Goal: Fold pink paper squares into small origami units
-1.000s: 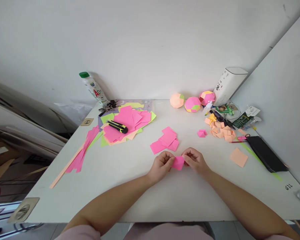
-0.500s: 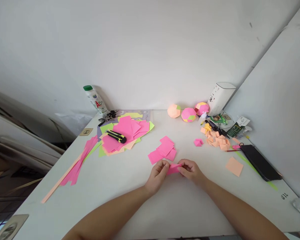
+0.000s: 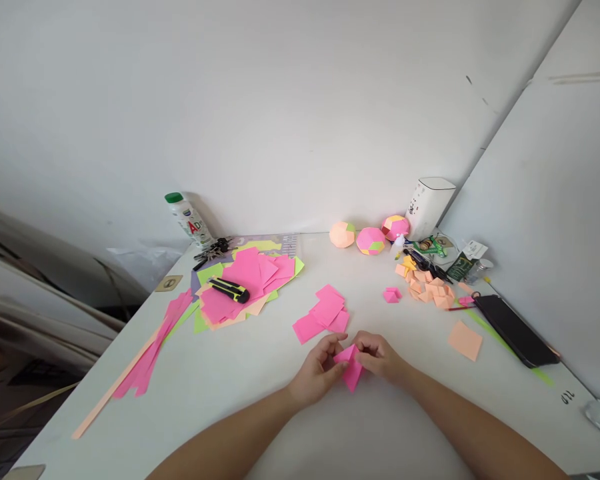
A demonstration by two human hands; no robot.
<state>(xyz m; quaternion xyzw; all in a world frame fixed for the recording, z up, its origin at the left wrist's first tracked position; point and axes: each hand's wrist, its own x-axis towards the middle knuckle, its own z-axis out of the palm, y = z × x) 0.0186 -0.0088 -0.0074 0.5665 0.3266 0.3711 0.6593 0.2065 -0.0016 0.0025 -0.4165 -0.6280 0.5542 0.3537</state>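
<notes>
Between both hands is a pink paper square (image 3: 351, 368), partly folded, with one corner pointing down toward me. My left hand (image 3: 320, 369) pinches its left side between thumb and fingers. On the opposite side, my right hand (image 3: 379, 355) grips the upper right edge, fingertips close together. Just beyond the hands lies a small pile of pink paper squares (image 3: 326, 312). A small folded pink piece (image 3: 392, 295) sits farther off to the right, near a heap of folded peach pieces (image 3: 429, 288).
At left, a box cutter (image 3: 230, 289) rests on stacked coloured paper (image 3: 250, 273), with paper strips (image 3: 150, 353) nearby. A bottle (image 3: 190, 223) and paper balls (image 3: 371, 241) stand along the wall. On the right are a peach square (image 3: 465, 341) and a black pouch (image 3: 516, 330).
The pink paper has turned from a flat, level strip shape to a diamond with its corner down. Both hands have shifted their fingers on it, and the camera view has tilted slightly.
</notes>
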